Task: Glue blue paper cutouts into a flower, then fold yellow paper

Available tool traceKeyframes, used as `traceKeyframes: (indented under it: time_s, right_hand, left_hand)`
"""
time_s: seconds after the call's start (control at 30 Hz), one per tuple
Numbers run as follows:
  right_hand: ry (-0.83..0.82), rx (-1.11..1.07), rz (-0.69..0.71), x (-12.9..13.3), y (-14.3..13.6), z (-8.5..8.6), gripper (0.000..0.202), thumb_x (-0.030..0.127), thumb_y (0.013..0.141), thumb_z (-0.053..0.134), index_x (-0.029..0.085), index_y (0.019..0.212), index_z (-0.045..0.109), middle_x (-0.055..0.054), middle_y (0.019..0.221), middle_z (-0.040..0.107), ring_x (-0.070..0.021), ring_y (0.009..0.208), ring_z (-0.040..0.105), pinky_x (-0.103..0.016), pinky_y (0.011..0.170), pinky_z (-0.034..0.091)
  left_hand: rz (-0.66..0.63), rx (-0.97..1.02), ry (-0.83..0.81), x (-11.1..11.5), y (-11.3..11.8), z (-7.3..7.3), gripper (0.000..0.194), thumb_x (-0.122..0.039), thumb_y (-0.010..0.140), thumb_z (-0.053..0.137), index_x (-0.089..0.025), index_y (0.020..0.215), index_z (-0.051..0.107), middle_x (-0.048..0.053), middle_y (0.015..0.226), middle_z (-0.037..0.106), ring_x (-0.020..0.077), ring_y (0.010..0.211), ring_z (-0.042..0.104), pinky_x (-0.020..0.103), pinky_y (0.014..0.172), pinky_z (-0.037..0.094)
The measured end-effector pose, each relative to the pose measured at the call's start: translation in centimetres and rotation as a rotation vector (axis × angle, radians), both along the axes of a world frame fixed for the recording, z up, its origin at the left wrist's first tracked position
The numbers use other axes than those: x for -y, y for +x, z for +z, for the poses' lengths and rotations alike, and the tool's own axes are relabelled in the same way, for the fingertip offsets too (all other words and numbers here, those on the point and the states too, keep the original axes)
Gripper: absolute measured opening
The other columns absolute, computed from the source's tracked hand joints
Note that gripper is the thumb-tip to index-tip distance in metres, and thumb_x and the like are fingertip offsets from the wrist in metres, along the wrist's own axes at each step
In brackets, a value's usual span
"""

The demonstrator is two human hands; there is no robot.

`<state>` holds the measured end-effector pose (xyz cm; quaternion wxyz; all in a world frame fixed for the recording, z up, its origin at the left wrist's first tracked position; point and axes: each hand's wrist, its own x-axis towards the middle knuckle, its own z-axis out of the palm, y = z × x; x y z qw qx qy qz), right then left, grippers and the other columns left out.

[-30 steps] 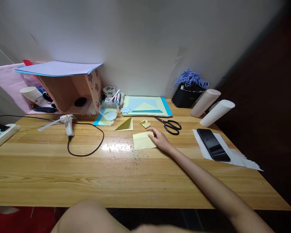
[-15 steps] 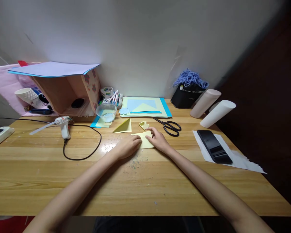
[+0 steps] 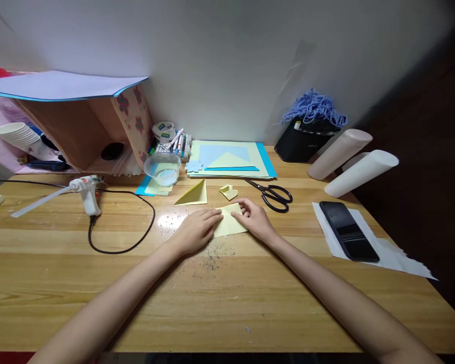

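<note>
A small pale yellow sheet of paper (image 3: 229, 226) lies at the middle of the table, between my two hands. My left hand (image 3: 197, 230) covers its left edge, fingers close together and bent over the paper; the thumb is mostly hidden. At the top right corner my right hand (image 3: 255, 220) pinches the sheet, thumb on top and fingers behind. Just beyond them sit a folded yellow paper triangle (image 3: 197, 194) and a small folded yellow paper piece (image 3: 228, 192). Black-handled scissors (image 3: 275, 196) rest to the right of that piece.
Stacked coloured paper (image 3: 265, 159) lies at the back beside a clear bowl (image 3: 162, 169) and markers (image 3: 178, 144). A glue gun (image 3: 88, 194) with its looping cable is at left, near an open box (image 3: 131, 121). At right are a phone (image 3: 349, 230) and two cylinders (image 3: 362, 173).
The camera view has shifted slightly closer. The yellow sheet now lies flatter and shows more of its surface. My left fingers have straightened somewhat; both hands stay on the paper.
</note>
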<state>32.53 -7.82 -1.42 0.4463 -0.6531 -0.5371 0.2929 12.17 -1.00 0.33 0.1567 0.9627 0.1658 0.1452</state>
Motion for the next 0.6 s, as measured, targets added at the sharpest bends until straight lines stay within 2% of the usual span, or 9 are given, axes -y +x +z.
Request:
traceKeyframes:
  time_s: [0.1,0.2,0.3,0.37,0.43,0.6]
  right_hand:
    - [0.02,-0.046,-0.074,0.1,0.0,-0.3,0.036,0.029,0.072,0.061,0.018,0.106,0.054,-0.003,0.08,0.057,-0.0117,0.065,0.051,-0.022,0.056,0.043]
    - [0.057,-0.023,-0.083,0.3,0.0,-0.2,0.04,0.026,0.072,0.061,0.019,0.11,0.051,-0.004,0.085,0.059,-0.0107,0.062,0.051,-0.023,0.055,0.045]
    - [0.14,0.141,-0.013,0.6,-0.1,0.3,0.03,0.022,0.076,0.058,0.02,0.106,0.055,-0.005,0.088,0.062,-0.013,0.063,0.054,-0.027,0.059,0.047]
    - [0.217,0.294,0.065,0.9,-0.2,0.7,0.019,0.018,0.079,0.054,0.021,0.097,0.06,-0.005,0.085,0.064,-0.0168,0.071,0.057,-0.031,0.066,0.048]
    - [0.29,0.405,0.138,1.1,-0.3,0.9,0.017,0.014,0.081,0.051,0.021,0.09,0.063,-0.005,0.083,0.065,-0.0193,0.08,0.058,-0.035,0.074,0.047]
    - [0.343,0.464,0.26,1.3,-0.2,0.5,0.017,0.012,0.082,0.049,0.021,0.088,0.062,-0.006,0.096,0.065,-0.0173,0.089,0.06,-0.031,0.075,0.05]
  left_hand:
    - [0.004,-0.003,0.008,0.3,0.1,0.1,0.041,-0.015,0.083,0.04,-0.019,0.123,0.046,0.006,0.129,0.05,0.0196,0.111,0.049,0.037,0.095,0.04]
    - [0.032,-0.026,0.022,0.5,0.3,0.3,0.038,-0.015,0.082,0.041,-0.018,0.119,0.048,0.007,0.129,0.049,0.0201,0.104,0.05,0.037,0.091,0.041]
    - [0.045,-0.041,0.03,0.6,0.5,0.3,0.034,-0.017,0.082,0.042,-0.017,0.115,0.051,0.007,0.129,0.049,0.0202,0.099,0.051,0.037,0.088,0.042]
    - [0.047,-0.032,0.027,0.5,0.5,0.3,0.033,-0.017,0.083,0.042,-0.018,0.115,0.051,0.007,0.129,0.049,0.0199,0.099,0.051,0.037,0.088,0.041]
    - [0.049,-0.021,0.019,0.5,0.5,0.3,0.033,-0.017,0.083,0.041,-0.018,0.115,0.05,0.007,0.128,0.049,0.0197,0.1,0.05,0.037,0.089,0.041]
    - [0.05,-0.028,0.008,0.5,0.5,0.3,0.033,-0.017,0.083,0.041,-0.019,0.115,0.05,0.006,0.127,0.05,0.0199,0.1,0.05,0.037,0.088,0.041]
